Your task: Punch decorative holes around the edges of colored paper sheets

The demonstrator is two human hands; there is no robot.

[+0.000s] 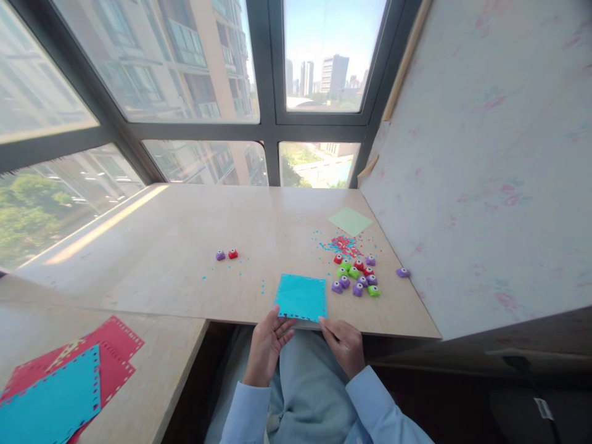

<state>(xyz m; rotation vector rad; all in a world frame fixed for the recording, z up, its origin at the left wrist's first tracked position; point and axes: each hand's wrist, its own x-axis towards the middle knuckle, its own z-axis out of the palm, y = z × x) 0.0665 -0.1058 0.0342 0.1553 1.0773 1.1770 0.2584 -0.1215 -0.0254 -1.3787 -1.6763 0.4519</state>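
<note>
A bright blue sheet of paper (301, 297) with small punched holes along its edges lies at the front edge of the table, its near side at the rim. My left hand (269, 345) grips the near left corner, thumb on top and fingers curled below. At the near right corner, my right hand (344, 343) pinches the paper between thumb and fingers. Right of the sheet sit several small craft punches (357, 289) in purple, green and red, each with a white, eye-like top. A purple punch (221, 254) and a red punch (233, 253) stand together farther left.
Red and blue paper bits (345, 245) are heaped behind the punches, before a pale green sheet (350, 221). Another purple punch (402, 272) lies by the right wall. Punched red sheets (121, 336) and a blue sheet (55, 401) overlap on the left surface. Windows stand behind.
</note>
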